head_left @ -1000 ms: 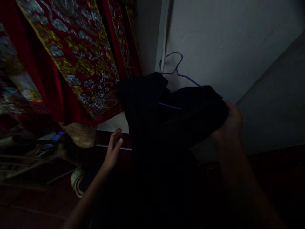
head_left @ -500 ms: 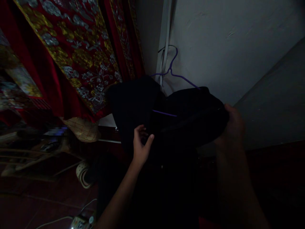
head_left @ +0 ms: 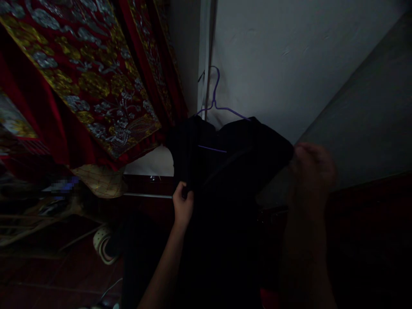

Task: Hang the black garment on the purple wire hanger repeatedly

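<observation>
A dark short-sleeved garment (head_left: pixel 231 171) hangs on a purple hanger (head_left: pixel 215 96), with the hanger's lower bar showing through its neck opening. My left hand (head_left: pixel 183 206) is closed on the front of the garment, toward its left edge, thumb and fingers pinching the cloth. At the far right, my right hand (head_left: pixel 313 165) has its fingertips pinched at the tip of the sleeve. That hand is dim and slightly blurred. The lower part of the garment melts into shadow, so its hem cannot be made out.
Red cloth with gold and silver embroidery (head_left: pixel 93 81) hangs at the upper left. The hanger's hook catches beside a pale vertical strip (head_left: pixel 205 47) against the wall (head_left: pixel 273 64). A light clog-style shoe (head_left: pixel 104 246) and a cable (head_left: pixel 111 288) are low on the left.
My left hand has gone from loosely open to pinching the cloth. The garment's left side has dropped and narrowed; my right hand has shifted to the sleeve tip. The view has turned slightly right.
</observation>
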